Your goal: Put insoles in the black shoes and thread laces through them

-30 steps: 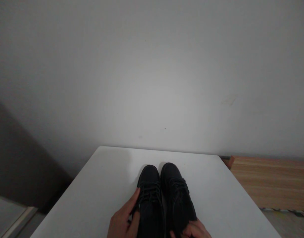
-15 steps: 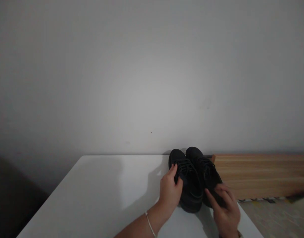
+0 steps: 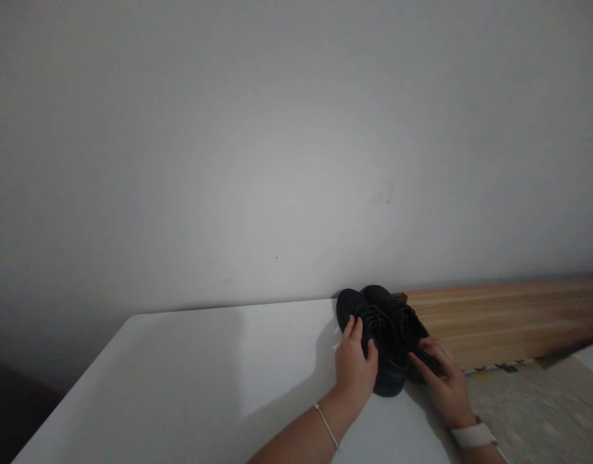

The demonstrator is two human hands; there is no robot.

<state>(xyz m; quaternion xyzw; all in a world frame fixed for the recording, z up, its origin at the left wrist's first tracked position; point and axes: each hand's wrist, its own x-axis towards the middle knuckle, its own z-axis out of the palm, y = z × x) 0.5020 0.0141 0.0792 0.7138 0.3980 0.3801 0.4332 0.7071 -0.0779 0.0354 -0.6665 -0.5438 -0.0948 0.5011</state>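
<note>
Holding the left black lace-up shoe (image 3: pixel 390 372) by its outer side, the left hand (image 3: pixel 353 368) has its fingers curled near the laces and its thumb by the opening. The right hand (image 3: pixel 448 386) pinches the rear part of the right black lace-up shoe (image 3: pixel 379 294). The pair sits right of centre in the lower half of the frame, at the far right corner of the white tabletop (image 3: pixel 180 374), sides touching, toes pointing toward the pale wall (image 3: pixel 296 161). Wood-grain board (image 3: pixel 499 316) lies beyond the corner, at lower right.

Handling them well would mean keeping both soles level and moving the two hands together, so that neither toe swings out. A light hold at the sides and heel should be enough; pressing hard could fold the collars. With the edge so near, the right shoe needs the closer watch. Whether its sole overhangs cannot be told.
</note>
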